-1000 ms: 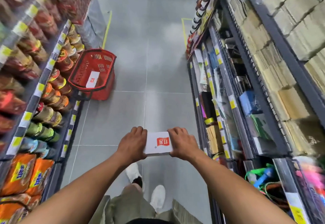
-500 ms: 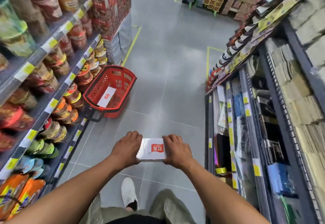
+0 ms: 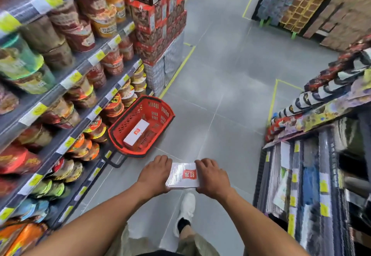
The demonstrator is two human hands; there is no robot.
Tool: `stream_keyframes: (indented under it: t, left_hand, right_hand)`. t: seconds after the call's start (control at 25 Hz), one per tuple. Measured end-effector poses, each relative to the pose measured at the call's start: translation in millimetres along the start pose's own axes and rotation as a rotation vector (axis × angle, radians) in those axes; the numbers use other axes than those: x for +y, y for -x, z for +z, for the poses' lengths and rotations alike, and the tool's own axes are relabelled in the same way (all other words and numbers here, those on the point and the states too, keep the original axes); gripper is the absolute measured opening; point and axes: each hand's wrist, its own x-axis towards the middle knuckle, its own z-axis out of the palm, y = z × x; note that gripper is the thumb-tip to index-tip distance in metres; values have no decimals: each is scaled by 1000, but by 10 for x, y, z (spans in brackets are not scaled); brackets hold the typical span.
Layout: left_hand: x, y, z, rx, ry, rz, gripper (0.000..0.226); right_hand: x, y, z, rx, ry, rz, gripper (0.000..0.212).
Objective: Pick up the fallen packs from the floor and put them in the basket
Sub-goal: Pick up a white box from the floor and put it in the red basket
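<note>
The fingers of the left hand (image 3: 163, 159) and of the right (image 3: 202, 163) curl down over the two short ends of a white shrink-wrapped pack with a red logo (image 3: 183, 177). The thumbs are hidden beneath it. Each hand is grasping one end, the left hand (image 3: 154, 173) and the right hand (image 3: 212, 179) facing each other, and the pack lies flat in the air between them, over the grey tiled floor (image 3: 220, 95) and a white shoe (image 3: 187, 205).

Ahead and to the left stands the red shopping basket (image 3: 172, 118), on the floor against the foot of the noodle-cup shelving (image 3: 88, 115), its black handle (image 3: 112, 161) folded down toward the person. One white pack (image 3: 136, 133) already lies inside, along the basket's left wall.

The step in hand looks like the carry — the pack is lifted and near the basket, but not yet over its rim. The next move probably calls for a short advance forward and left, a turn of the pack to match the basket's long side (the free strip runs along its right wall), then lowering it past the rim before both hands let go.
</note>
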Motion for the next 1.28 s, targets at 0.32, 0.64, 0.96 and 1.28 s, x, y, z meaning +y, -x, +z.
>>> stream_keyframes:
  t: [0.32, 0.64, 0.96, 1.28]
  left_hand:
    - [-439, -654, -186, 47, 132, -311, 84]
    - [-1441, -934, -273, 131, 244, -587, 92]
    - [-2059, -1383, -280, 168, 346, -804, 92]
    - [-2535, -2060, 375, 145, 420, -990, 99]
  right_hand:
    - [47, -1476, -786, -79, 153, -293, 85]
    - [-826, -2911, -1128, -174, 339, -534, 94]
    - [-1301, -4064, -1189, -188, 455, -768, 101]
    - [-1512, -5262, -726, -315, 615, -991, 90]
